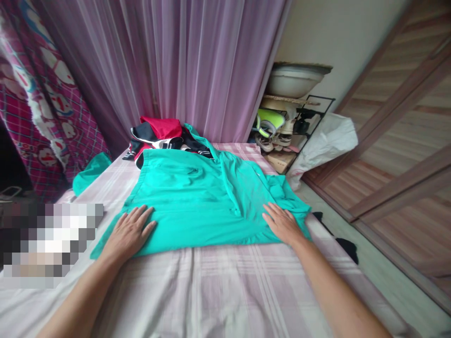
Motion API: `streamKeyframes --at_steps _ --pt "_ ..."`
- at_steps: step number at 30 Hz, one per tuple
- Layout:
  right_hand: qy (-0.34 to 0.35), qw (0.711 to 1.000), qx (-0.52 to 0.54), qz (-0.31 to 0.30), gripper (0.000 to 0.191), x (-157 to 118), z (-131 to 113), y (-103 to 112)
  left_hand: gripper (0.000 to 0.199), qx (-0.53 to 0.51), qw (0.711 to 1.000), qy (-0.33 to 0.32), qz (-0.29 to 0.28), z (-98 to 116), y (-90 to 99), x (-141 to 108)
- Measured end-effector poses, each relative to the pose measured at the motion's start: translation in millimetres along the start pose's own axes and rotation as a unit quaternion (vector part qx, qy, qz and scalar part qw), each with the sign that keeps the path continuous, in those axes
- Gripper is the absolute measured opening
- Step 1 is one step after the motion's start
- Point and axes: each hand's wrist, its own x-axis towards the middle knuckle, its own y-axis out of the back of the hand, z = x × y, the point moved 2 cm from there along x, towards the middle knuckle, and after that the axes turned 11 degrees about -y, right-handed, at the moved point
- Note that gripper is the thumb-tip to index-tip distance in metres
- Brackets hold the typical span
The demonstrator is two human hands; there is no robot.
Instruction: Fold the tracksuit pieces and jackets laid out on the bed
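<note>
A turquoise garment (183,197) lies spread on the checked bedsheet (211,291), its body fairly flat. Its right part is bunched and folded over in layers; I cannot tell exactly what kind of garment it is. My left hand (132,230) rests flat on its near left portion, fingers stretched out. On the near right portion lies my right hand (282,223), palm down with the fingers extended. Neither hand grips the fabric. Just beyond the garment sits a heap of dark, red and white clothes (160,134).
Purple curtains (211,70) hang behind the bed. Another turquoise cloth (92,173) lies at the bed's left edge. To the right stand a shoe rack (282,141) bearing a basin (298,80), a white bag (327,141) and a wooden wardrobe (398,117). Dark items (347,249) lie on the floor.
</note>
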Motion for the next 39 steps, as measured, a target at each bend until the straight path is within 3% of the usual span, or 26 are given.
streamKeyframes --at_steps 3,7,12,16,18,21,24,27,32,39 --pt "0.002 1.0 -0.015 -0.009 0.051 3 -4 10 0.059 0.002 1.0 0.006 -0.009 3 3.8 1" --pt "0.046 0.997 -0.007 0.055 0.052 -11 -16 14 0.056 0.02 1.0 0.017 -0.015 10 9.3 3" --pt "0.064 0.998 -0.016 0.003 0.055 -24 -13 -14 0.056 0.027 0.998 0.03 -0.053 12 14.3 6" --pt "0.036 0.999 -0.006 -0.012 0.055 -23 -19 -12 0.055 0.035 0.997 0.041 -0.061 17 21.1 6" --pt "0.025 1.0 0.009 0.01 0.056 -25 -35 -1 0.054 0.045 0.997 0.036 -0.041 32 25.9 9" --pt "0.039 0.997 0.037 0.053 0.057 -28 -71 14 0.054 0.03 0.999 -0.011 -0.002 72 30.6 17" --pt "0.044 0.998 0.031 0.019 0.057 -28 -102 13 0.053 -0.006 0.998 -0.047 -0.033 112 27.6 24" --pt "0.048 0.998 0.01 -0.026 0.059 -27 -113 3 0.055 -0.02 0.997 -0.033 -0.063 129 22.1 26" --pt "0.093 0.995 0.008 -0.023 0.057 -24 -86 0 0.056 -0.018 0.997 -0.029 -0.066 125 18.9 24" --pt "0.093 0.992 0.057 0.06 0.047 -4 4 0 0.057 -0.003 0.999 -0.016 -0.049 84 19.9 10"
